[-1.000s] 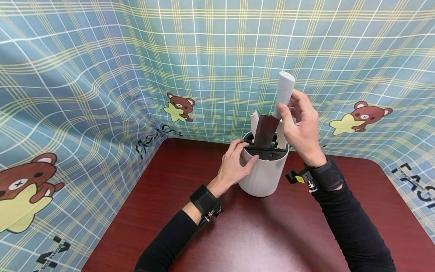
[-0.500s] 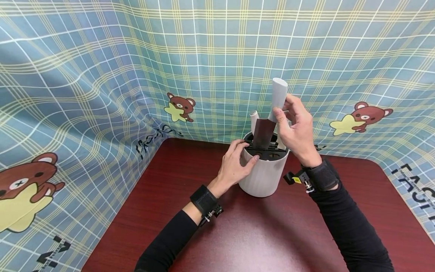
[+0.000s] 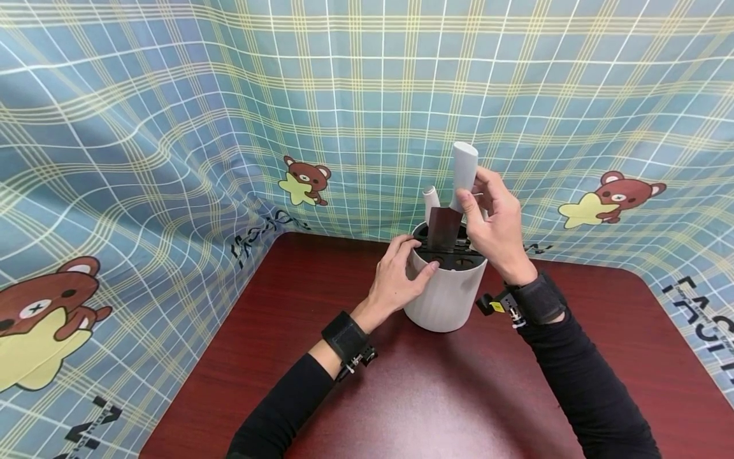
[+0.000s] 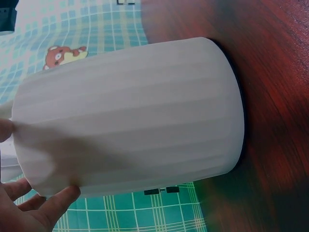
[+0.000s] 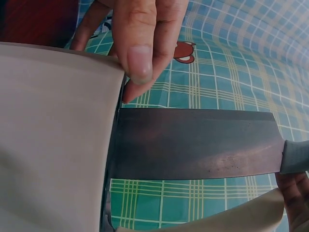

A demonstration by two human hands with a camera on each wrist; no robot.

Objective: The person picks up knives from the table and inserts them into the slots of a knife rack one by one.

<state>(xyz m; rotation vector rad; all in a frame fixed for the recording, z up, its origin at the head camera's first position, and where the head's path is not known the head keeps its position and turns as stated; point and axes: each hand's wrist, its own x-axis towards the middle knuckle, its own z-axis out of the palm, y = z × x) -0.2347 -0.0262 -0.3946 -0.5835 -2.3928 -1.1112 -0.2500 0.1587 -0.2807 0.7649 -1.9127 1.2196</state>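
Note:
My right hand (image 3: 497, 223) grips the pale grey handle (image 3: 464, 171) of a cleaver, held nearly upright. Its broad dark blade (image 5: 198, 145) runs down into the black slotted top of a white ribbed knife holder (image 3: 441, 296), where the lower part is hidden. On the holder's left side, my left hand (image 3: 395, 277) holds the rim, thumb at the front and fingers round the side. Its fingertips press against the ribbed wall (image 4: 130, 116) in the left wrist view. At the right wrist view's edge, the right fingers (image 5: 294, 193) show beside the handle.
A second white handle (image 3: 431, 201) stands in the holder at the back left. Another off-white handle (image 5: 231, 217) rises beside the blade in the right wrist view. The dark red table (image 3: 321, 395) carries the holder. Plaid cloth (image 3: 367, 115) hangs behind and at the sides.
My right hand has moved down and slightly left with the cleaver, so less of the blade shows above the holder. The left hand and the holder have stayed in place.

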